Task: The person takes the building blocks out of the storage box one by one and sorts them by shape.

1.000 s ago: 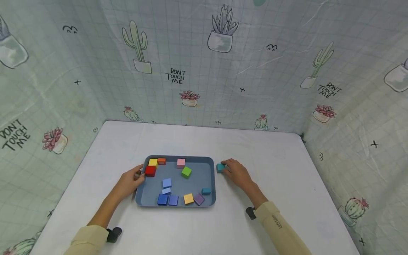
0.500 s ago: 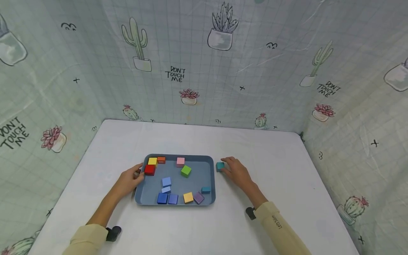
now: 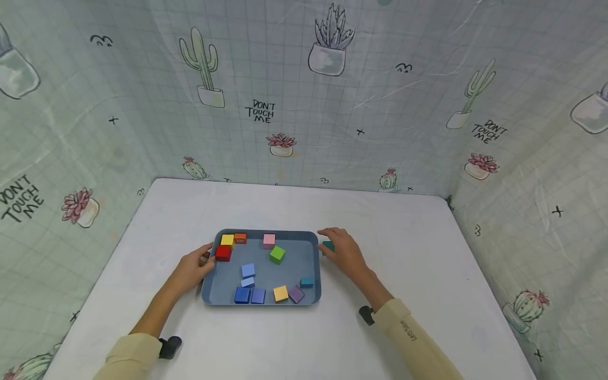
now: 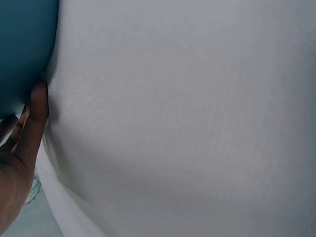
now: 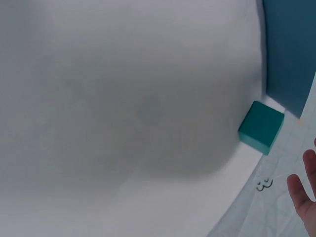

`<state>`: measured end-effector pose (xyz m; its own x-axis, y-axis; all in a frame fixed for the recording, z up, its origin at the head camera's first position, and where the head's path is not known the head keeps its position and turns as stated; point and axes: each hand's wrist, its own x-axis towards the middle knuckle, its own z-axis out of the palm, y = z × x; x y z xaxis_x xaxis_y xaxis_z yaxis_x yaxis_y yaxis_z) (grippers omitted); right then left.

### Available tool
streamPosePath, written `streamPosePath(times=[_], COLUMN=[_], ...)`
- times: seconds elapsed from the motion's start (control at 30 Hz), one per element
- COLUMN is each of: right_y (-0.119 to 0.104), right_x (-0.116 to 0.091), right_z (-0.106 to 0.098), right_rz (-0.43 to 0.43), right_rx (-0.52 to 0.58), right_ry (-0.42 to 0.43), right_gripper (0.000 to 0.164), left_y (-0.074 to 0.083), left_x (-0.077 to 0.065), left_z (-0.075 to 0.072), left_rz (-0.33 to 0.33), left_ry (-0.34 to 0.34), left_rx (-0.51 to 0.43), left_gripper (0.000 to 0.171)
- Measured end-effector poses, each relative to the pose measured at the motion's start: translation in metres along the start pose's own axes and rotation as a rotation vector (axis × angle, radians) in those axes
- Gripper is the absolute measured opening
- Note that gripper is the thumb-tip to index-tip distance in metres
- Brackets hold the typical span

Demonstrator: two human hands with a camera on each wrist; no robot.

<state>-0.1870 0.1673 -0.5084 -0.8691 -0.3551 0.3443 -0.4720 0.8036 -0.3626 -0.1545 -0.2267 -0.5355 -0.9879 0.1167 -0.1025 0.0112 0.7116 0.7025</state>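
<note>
A blue-grey tray (image 3: 263, 282) lies on the white table with several coloured blocks in it. My left hand (image 3: 192, 270) rests against the tray's left rim, its thumb and fingertips touching the outer wall. My right hand (image 3: 347, 253), with thumb and fingers spread, is just off the tray's right rim. Under its fingers sits a teal block (image 5: 261, 124), partly covered in the head view. The right wrist view shows that block standing on the table beside the tray, apart from the fingers. Nothing is held in my right hand.
Red (image 3: 224, 253), yellow (image 3: 227, 240) and orange (image 3: 240, 238) blocks crowd the tray's far left corner. A pink block (image 3: 269, 241) and a green block (image 3: 277, 255) are farther right. More blocks, including a purple one (image 3: 296, 294), line the near side. Printed cloth surrounds the table.
My right hand has shifted left and away from me, over the teal block, and its fingers have spread off it. The block stays beside the tray. My left hand keeps its place.
</note>
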Motion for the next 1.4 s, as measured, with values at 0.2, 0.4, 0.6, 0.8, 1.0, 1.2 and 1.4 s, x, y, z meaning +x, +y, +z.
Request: streamPosePath(times=[0.2, 0.4, 0.6, 0.8, 1.0, 1.2, 1.4], right_y=[-0.017, -0.028, -0.037, -0.046, -0.055, -0.062, -0.065], right_x=[0.006, 0.01, 0.011, 0.015, 0.018, 0.02, 0.022], right_z=[0.0, 0.007, 0.013, 0.019, 0.028, 0.032, 0.035], right_rz=[-0.005, -0.015, 0.0, -0.008, -0.024, -0.066, -0.077], right_rx=[-0.004, -0.049, -0.07, -0.064, -0.089, -0.127, -0.17], right_ry=[-0.076, -0.138, -0.158, -0.19, -0.228, -0.233, -0.258], right_gripper=[0.037, 0.04, 0.042, 0.043, 0.045, 0.046, 0.046], left_y=[0.001, 0.003, 0.001, -0.002, -0.001, -0.002, -0.003], left_x=[0.0, 0.0, 0.0, -0.001, 0.0, -0.001, 0.0], left_z=[-0.001, -0.002, 0.0, 0.001, 0.002, 0.002, 0.002], left_rz=[0.004, -0.009, -0.001, -0.005, -0.007, -0.003, 0.003], left_ry=[-0.001, -0.004, 0.003, 0.01, 0.004, 0.01, 0.012], left_rx=[0.005, -0.001, -0.004, 0.005, -0.001, -0.003, -0.001], left_gripper=[0.054, 0.055, 0.055, 0.055, 0.055, 0.054, 0.054])
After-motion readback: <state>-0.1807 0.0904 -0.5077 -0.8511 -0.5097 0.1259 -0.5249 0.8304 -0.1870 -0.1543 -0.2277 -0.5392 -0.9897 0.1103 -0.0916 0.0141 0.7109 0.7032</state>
